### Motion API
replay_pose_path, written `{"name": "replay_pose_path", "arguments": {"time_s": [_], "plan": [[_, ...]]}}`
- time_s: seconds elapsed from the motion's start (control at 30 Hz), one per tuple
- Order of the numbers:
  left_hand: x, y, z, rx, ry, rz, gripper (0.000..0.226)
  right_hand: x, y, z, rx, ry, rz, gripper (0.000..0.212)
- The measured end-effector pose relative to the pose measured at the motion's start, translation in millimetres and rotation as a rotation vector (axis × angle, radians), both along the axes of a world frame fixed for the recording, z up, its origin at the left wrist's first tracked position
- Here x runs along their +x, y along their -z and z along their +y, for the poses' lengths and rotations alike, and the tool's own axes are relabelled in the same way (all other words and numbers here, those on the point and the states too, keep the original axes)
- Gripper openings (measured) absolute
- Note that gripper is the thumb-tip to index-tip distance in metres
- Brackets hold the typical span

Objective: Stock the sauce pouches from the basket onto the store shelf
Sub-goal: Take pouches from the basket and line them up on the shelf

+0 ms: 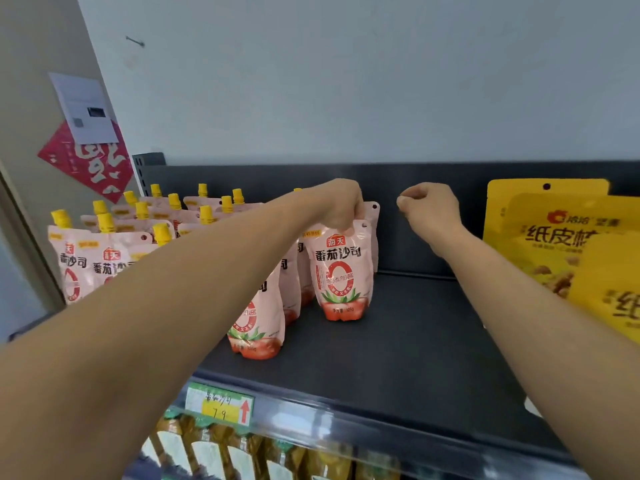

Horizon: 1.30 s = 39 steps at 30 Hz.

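Pouches are what I am stocking, and they stand on the dark grey metal shelf [398, 341], the largest thing before me. Tall yellow snack bags [554, 244] fill its right end; a crowd of pink, yellow-capped sauce pouches [110, 244] fills its left end. Near the middle, toward the back edge, my left hand [341, 206] is clenched over the top of one pink plastic tomato-sauce pouch [341, 275], hiding its cap. It stands upright on its gusseted base, long axis vertical, printed face toward me, just beside the neighbouring row. I judge it soft-walled, fairly light and a little slick, so the stiff spout and top seam are the place to hold; squeezing the belly would buckle it. My right hand [429, 209] hovers nearby above the bare shelf, loosely curled, holding nothing.
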<state>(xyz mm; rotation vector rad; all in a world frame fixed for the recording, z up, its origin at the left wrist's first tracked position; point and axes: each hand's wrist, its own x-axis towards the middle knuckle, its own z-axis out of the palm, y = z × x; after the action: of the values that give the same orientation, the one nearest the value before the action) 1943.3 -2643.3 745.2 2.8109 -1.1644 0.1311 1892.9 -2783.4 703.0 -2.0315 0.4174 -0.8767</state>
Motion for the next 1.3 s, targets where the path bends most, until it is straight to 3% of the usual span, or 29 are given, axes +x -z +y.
{"name": "replay_pose_path", "arguments": {"time_s": [0.23,0.47,0.6,0.7,0.77,0.93,1.13,1.3], "plan": [[24,9,-14,0.035,0.000,-0.044,0.023,-6,6,2,-0.050,-0.005,0.020,0.026],[27,12,-11,-0.058,0.009,-0.008,0.024,-13,19,1,-0.052,-0.022,0.094,0.023],[23,7,-1,-0.044,-0.039,-0.013,0.039,-18,22,3,-0.055,-0.029,0.135,0.020],[20,4,4,-0.039,-0.042,-0.012,0.028,-22,24,6,-0.049,-0.030,0.162,0.018],[19,5,5,-0.076,-0.019,-0.013,0.018,-25,25,7,-0.049,-0.038,0.177,0.017],[19,11,4,-0.159,-0.023,-0.012,0.023,-34,27,9,-0.062,-0.040,0.216,0.018],[10,6,13,-0.229,-0.030,-0.033,0.055,-42,31,18,-0.095,-0.045,0.250,0.018],[-23,-4,35,-0.396,0.078,-0.026,0.042,-62,39,35,-0.133,-0.143,0.291,0.015]]}}
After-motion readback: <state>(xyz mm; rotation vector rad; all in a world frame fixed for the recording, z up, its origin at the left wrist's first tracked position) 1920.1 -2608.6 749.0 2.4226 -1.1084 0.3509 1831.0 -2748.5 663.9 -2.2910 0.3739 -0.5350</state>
